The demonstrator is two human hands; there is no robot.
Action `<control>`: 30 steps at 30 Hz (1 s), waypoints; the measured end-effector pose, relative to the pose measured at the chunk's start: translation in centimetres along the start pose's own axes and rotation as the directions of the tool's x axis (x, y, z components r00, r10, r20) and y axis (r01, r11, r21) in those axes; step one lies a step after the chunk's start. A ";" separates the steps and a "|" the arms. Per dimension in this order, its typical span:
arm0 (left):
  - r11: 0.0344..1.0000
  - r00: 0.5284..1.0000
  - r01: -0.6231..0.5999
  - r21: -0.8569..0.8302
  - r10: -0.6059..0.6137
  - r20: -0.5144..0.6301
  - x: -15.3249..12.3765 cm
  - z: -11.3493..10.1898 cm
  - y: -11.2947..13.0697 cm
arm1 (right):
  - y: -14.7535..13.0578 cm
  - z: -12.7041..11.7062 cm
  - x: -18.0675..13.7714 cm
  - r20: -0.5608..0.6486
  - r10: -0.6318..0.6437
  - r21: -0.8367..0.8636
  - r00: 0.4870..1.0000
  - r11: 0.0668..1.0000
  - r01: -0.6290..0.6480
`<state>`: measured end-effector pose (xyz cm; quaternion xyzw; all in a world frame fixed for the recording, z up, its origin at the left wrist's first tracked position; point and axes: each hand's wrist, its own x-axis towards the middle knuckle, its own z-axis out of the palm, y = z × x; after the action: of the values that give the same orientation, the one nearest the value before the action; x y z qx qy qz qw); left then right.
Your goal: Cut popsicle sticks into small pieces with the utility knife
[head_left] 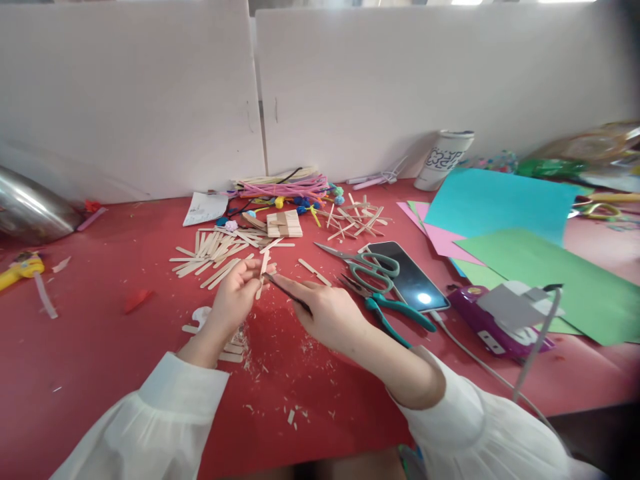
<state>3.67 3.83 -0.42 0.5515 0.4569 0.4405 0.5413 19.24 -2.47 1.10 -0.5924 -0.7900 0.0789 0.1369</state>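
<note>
My left hand [234, 300] pinches a wooden craft stick [265, 260], held up at a slant above the red table. In my right hand [327, 312] is a slim dark knife-like tool [286, 289], its tip touching the stick near my left fingertips; its exact kind is hard to make out. Wood shavings [257, 353] lie scattered beneath both hands. Just beyond my left hand spreads a pile of loose craft sticks [213, 248]. A notched-looking stick [314, 272] rests beyond my right hand, and several sticks [231, 353] lie partly hidden by my left wrist.
Scissors [367, 267], teal-handled pliers [395, 310] and a phone [407, 277] with a cable lie at right. Coloured paper [505, 207], a purple power strip [500, 327] and a white tumbler [443, 160] are farther off. A yellow glue gun [23, 270] is at left; white panels [130, 100] stand behind.
</note>
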 end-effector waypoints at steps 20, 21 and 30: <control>0.750 0.917 -0.274 0.602 0.393 -0.072 -0.1 -1.2 -0.1 | -0.5 -0.8 -0.3 0.107 -0.012 -0.197 0.994 0.980 0.033; 0.748 0.920 -0.264 0.609 0.384 -0.072 -0.1 -1.1 0.0 | -0.5 -0.8 -0.3 0.113 -0.009 -0.194 0.994 0.980 0.031; 0.705 0.926 -0.275 0.654 0.376 -0.016 -0.7 -0.8 0.9 | -0.8 -0.7 -0.4 0.100 -0.008 -0.173 0.995 0.985 0.025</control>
<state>2.81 3.34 0.56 0.7401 0.5134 0.3864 0.1985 18.90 -3.14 1.97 -0.5910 -0.8045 0.0379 0.0461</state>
